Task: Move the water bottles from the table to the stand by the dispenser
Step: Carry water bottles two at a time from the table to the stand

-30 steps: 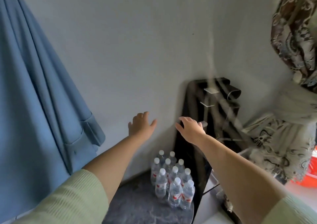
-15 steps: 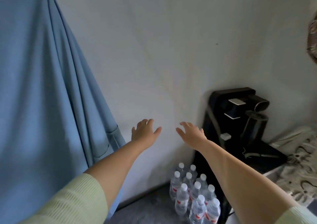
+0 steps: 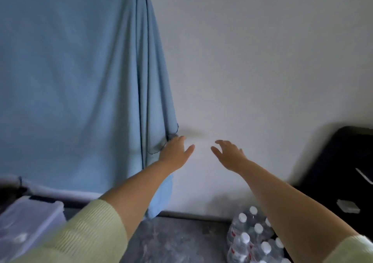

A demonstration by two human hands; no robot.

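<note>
From where I watch, both hands are empty: my left hand (image 3: 175, 151) and right hand (image 3: 229, 154) are stretched out in front of the wall, fingers spread and relaxed, well above everything. The water bottles (image 3: 253, 236) stand clustered, upright and capped, on a dark grey surface (image 3: 173, 240) just beside the black dispenser (image 3: 341, 174); I judge that is the stand, so these look delivered. Whether more wait on the tabletop I cannot tell. A clear plastic bin (image 3: 30, 220) sits at lower left, contents blurred.
</note>
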